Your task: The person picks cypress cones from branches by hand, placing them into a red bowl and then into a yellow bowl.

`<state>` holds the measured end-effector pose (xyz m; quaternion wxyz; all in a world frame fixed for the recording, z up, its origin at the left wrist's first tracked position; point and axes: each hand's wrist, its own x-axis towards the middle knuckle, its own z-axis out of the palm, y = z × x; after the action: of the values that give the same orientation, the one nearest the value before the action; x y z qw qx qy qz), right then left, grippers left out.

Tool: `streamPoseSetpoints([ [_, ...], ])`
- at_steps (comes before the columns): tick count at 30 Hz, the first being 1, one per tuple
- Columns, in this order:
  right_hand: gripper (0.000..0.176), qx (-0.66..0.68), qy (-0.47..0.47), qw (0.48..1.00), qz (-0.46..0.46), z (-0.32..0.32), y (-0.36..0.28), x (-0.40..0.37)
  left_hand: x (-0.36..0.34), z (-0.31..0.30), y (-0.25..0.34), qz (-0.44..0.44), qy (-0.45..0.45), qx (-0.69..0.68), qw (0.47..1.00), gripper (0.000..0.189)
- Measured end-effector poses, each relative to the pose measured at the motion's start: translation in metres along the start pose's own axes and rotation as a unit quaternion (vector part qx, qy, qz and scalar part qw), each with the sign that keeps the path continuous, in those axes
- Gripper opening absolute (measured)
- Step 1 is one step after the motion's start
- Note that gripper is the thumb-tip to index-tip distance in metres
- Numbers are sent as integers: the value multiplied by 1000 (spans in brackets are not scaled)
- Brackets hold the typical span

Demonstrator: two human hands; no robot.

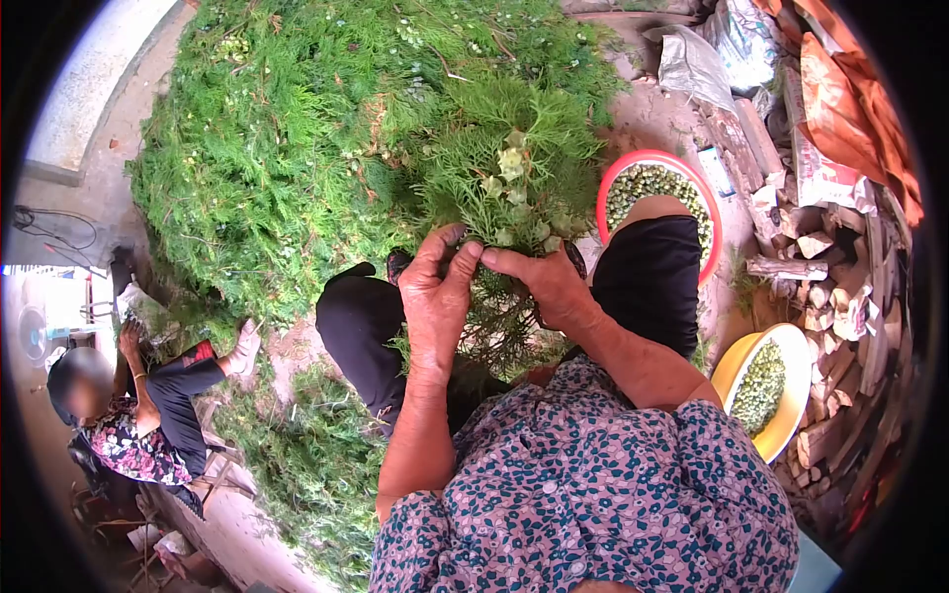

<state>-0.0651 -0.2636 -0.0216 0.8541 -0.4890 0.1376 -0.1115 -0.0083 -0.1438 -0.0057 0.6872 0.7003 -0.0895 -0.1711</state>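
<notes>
In front of my lap I hold a leafy arborvitae branch (504,212) with pale green cones (510,163) along it. My left hand (438,282) grips it from the left, with thumb and fingers pinched together. From the right, my right hand (554,287) closes on the same branch, its thumb tip close to the left thumb. Part of the stem is hidden behind the fingers. Beside my right knee stands a red-rimmed basin (602,203) filled with small green cones.
A large heap of green branches (297,148) spreads ahead, with more cuttings (321,469) at lower left. Another person (148,425) sits at far left. To the right are a yellow basin (799,381) of green cones, stacked firewood (820,296) and sacks (692,64).
</notes>
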Motion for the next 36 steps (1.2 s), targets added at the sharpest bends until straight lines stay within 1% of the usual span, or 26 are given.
streamPoseSetpoints([
  [2,34,1,1,1000,5,-1,0,1,1,1,-7,129,5,92,987,28],
  [3,33,1,3,1000,11,-1,1,1,1,0,-5,116,4,132,984,26],
  [4,33,2,3,1000,11,0,1,1,1,0,-8,115,4,132,984,26],
  [6,32,26,0,999,29,0,1,-1,3,2,-12,148,29,79,985,22],
  [7,32,26,0,999,29,1,-2,-1,1,3,-12,148,29,79,985,22],
  [8,32,52,-15,997,52,1,-7,-2,-4,5,-5,78,19,-48,996,19],
  [9,32,78,-28,994,74,1,-9,-2,-6,6,-1,5,8,-175,985,17],
  [10,32,78,-27,994,74,0,-10,-2,-5,4,-2,5,8,-175,985,17],
  [12,33,89,-12,993,79,0,-10,-2,-3,0,-5,-40,4,-282,959,16],
  [14,33,98,-9,991,91,0,-11,-2,-3,0,-2,-22,-9,-257,966,16],
  [16,34,107,-6,989,103,1,-15,-2,-4,-2,3,-80,-29,-363,928,18],
  [17,34,94,1,989,112,1,-17,-3,-2,-8,4,-94,-44,-380,919,21],
  [18,33,81,8,989,120,2,-19,-4,-4,-9,7,-105,-28,-399,911,20],
  [20,32,76,7,988,133,4,-28,-7,-7,-8,8,-95,-5,-401,911,20],
  [21,31,72,5,986,147,5,-30,-8,-8,-11,4,-94,-3,-401,911,20],
  [23,30,68,16,987,145,6,-27,-8,-8,-15,-4,-106,-12,-411,906,24],
  [24,29,65,28,988,141,5,-25,-8,-11,-13,-3,-104,29,-354,929,23],
  [26,32,50,15,987,154,2,-23,-7,-12,-8,-1,-110,49,-259,958,16],
  [28,35,35,1,985,168,1,-23,-8,-12,-6,-1,-114,66,-266,955,16],
  [30,35,63,-1,983,172,2,-24,-8,-13,-4,0,-116,84,-272,952,17],
  [31,35,62,-2,983,172,3,-22,-7,-14,-1,1,-36,98,-219,970,21],
  [32,35,64,-10,987,148,2,-18,-7,-15,0,2,44,110,-164,979,25],
  [33,36,66,-18,990,124,2,-15,-6,-12,-3,0,88,122,-59,987,25],
  [34,36,66,-19,990,125,3,-16,-8,-13,-3,2,87,123,-59,987,25],
  [35,33,55,-18,991,118,5,-18,-9,-14,0,15,112,116,76,984,23],
  [36,31,44,-18,993,111,6,-19,-10,-14,2,22,135,108,210,962,21],
])
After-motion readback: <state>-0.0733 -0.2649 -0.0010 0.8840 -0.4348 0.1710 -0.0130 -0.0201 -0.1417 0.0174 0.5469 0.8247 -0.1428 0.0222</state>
